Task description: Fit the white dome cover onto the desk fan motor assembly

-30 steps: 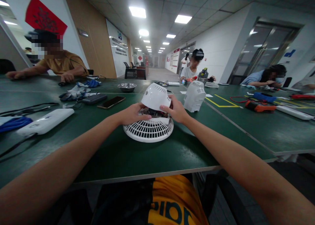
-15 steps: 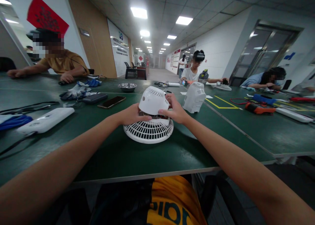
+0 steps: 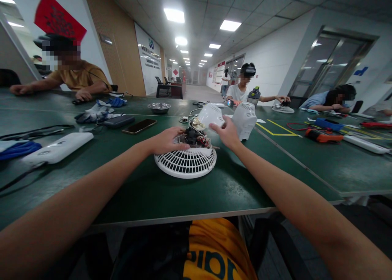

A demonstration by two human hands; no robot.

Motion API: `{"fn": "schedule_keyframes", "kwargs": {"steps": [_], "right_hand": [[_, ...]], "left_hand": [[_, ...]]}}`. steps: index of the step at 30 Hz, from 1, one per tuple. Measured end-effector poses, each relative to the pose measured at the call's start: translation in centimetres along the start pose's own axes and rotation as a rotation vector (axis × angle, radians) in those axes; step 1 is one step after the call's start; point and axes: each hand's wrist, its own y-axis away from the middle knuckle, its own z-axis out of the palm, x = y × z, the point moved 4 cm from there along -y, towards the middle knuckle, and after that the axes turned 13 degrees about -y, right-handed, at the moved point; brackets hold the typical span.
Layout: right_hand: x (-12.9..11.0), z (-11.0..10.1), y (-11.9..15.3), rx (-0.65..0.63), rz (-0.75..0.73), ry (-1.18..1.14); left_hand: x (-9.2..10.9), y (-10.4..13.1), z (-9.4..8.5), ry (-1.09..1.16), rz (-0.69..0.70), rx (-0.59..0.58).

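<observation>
A round white fan grille (image 3: pixel 185 165) lies on the green table, with a dark motor and coloured wires (image 3: pixel 196 137) exposed on top of it. My left hand (image 3: pixel 168 141) rests against the left side of the motor part, thumb stretched over the grille. Lifted up and to the right of the motor, a white domed cover (image 3: pixel 211 115) is gripped between the thumb and fingers of my right hand (image 3: pixel 226 133). Just right of that hand stands another white vented housing (image 3: pixel 244 120). A cable with a small connector (image 3: pixel 185 119) lies behind the motor.
Behind the grille are a metal bowl (image 3: pixel 159 108) and a phone (image 3: pixel 139 126). A white power bank-like box (image 3: pixel 58 148) and blue cables lie left. An orange meter (image 3: pixel 323 135) is on the right. Three people sit across the table.
My right hand has lifted the white cover off the motor and moved it right and slightly up. The motor and wires are now uncovered. My left hand has barely moved.
</observation>
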Motion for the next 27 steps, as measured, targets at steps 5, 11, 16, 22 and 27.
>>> {"fn": "schedule_keyframes", "kwargs": {"steps": [5,11,16,22,27], "right_hand": [[3.1,0.5,-0.2,-0.134,-0.002,0.326],[5.3,1.8,-0.6,-0.169,0.046,0.39],[4.9,1.4,-0.9,-0.154,0.058,0.367],[-0.1,0.3,-0.4,-0.228,-0.109,-0.017],[-1.9,1.8,1.8,-0.66,0.171,-0.207]], "left_hand": [[-0.5,-0.1,0.2,0.035,-0.035,-0.03],[-1.5,0.1,0.7,0.089,-0.101,-0.051],[-1.6,0.2,0.7,0.095,-0.108,-0.06],[-1.6,0.1,0.8,0.132,-0.124,-0.081],[-2.3,0.0,0.8,0.17,-0.136,-0.091]]}}
